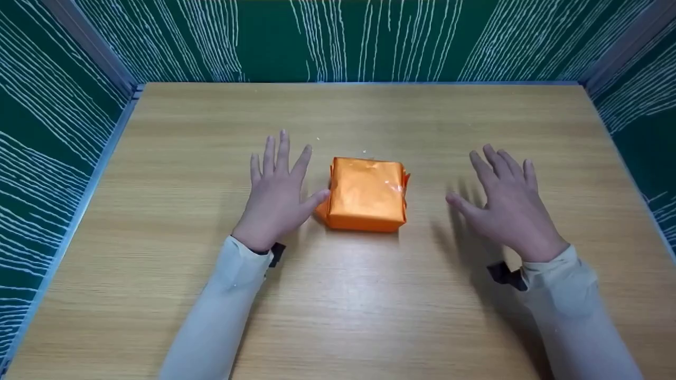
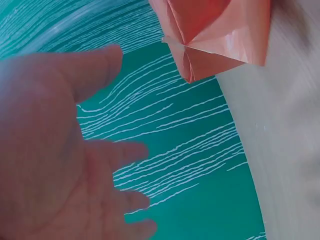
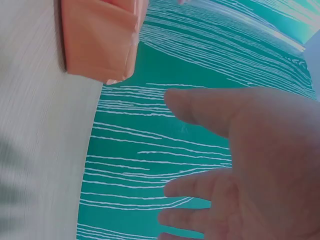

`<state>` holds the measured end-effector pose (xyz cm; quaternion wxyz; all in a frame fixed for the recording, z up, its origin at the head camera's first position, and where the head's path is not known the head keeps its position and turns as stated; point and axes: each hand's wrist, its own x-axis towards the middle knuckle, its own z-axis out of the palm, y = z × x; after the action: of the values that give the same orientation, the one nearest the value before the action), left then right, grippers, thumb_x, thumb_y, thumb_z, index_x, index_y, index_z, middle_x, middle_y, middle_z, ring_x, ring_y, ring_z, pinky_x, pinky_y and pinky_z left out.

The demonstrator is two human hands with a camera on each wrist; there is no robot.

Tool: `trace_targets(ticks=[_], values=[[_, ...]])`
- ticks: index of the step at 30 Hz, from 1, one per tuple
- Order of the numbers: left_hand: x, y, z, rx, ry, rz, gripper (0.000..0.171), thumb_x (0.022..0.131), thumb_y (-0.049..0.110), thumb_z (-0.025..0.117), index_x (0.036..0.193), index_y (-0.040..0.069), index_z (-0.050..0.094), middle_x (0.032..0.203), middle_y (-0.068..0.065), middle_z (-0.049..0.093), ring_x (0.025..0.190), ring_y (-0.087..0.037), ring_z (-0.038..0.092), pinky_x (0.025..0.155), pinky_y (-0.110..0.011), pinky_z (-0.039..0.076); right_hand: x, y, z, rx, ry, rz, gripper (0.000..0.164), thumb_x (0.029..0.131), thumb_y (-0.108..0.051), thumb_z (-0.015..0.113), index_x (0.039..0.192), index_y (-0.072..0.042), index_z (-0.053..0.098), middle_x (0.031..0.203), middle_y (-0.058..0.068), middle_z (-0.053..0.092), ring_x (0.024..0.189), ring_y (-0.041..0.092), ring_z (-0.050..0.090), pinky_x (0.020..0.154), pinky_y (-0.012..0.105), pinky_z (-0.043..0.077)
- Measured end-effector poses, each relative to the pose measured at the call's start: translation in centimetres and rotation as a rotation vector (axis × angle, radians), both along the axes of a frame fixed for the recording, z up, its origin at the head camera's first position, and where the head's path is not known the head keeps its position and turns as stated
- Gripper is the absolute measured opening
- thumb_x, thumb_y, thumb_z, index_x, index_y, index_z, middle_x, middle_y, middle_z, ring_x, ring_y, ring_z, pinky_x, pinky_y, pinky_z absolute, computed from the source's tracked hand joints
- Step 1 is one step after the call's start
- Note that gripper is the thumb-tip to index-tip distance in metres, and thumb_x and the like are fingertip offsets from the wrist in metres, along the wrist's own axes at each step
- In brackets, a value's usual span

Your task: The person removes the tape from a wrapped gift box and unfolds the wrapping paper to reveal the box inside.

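A box wrapped in shiny orange paper [image 1: 368,192] sits near the middle of the wooden table, with folded paper ends at its left and right sides. To its left, my left hand [image 1: 277,195] is spread with straight fingers, the thumb tip overlapping the box's left edge in the head view. My right hand [image 1: 507,206] hovers farther off on the right, fingers extended and holding nothing. In the left wrist view a folded flap of the orange box [image 2: 215,40] shows beyond the thumb. The right wrist view has the orange box [image 3: 102,40] at its upper left, apart from the thumb.
The wooden table [image 1: 338,316] has a blue-edged border. Green panels with white streaky lines [image 1: 269,42] rise at the back and on both sides. Small pale specks lie behind the box. Both forearms wear light sleeves [image 1: 216,311] with black wrist pieces.
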<state>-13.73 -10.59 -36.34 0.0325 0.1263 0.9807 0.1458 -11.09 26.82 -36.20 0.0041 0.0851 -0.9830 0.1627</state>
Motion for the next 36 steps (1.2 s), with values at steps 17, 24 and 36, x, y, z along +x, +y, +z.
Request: trace_targets(ticks=[17, 24, 36], values=[[-0.4, 3.2, 0.9, 0.058, -0.022, -0.206, 0.067, 0.098, 0.057, 0.062, 0.153, 0.019, 0.052, 0.168, -0.007, 0.030, 0.159, -0.030, 0.012, 0.127, -0.049, 0.016, 0.2, -0.3, 0.1, 0.016, -0.084, 0.050, 0.089, 0.095, -0.051, 0.070, 0.162, -0.007, 0.031, 0.169, 0.023, 0.020, 0.152, 0.050, 0.020, 0.122, 0.067, 0.014], [0.2, 6.1, 0.3, -0.009, 0.020, -0.235, 0.063, 0.098, 0.057, 0.062, 0.150, 0.021, 0.056, 0.159, -0.010, 0.043, 0.148, -0.032, 0.035, 0.118, -0.051, 0.036, 0.3, -0.5, 0.1, 0.069, -0.155, 0.103, 0.087, 0.097, -0.050, 0.069, 0.162, -0.007, 0.032, 0.166, 0.024, 0.027, 0.146, 0.051, 0.032, 0.112, 0.072, 0.031], [0.1, 6.4, -1.2, 0.032, -0.036, -0.258, 0.048, 0.097, 0.046, 0.070, 0.133, 0.013, 0.070, 0.150, -0.016, 0.051, 0.139, -0.036, 0.042, 0.103, -0.047, 0.052, 0.0, -0.6, -0.6, 0.077, -0.151, 0.157, 0.081, 0.097, -0.043, 0.071, 0.160, -0.006, 0.035, 0.165, 0.025, 0.030, 0.144, 0.052, 0.037, 0.109, 0.072, 0.035]])
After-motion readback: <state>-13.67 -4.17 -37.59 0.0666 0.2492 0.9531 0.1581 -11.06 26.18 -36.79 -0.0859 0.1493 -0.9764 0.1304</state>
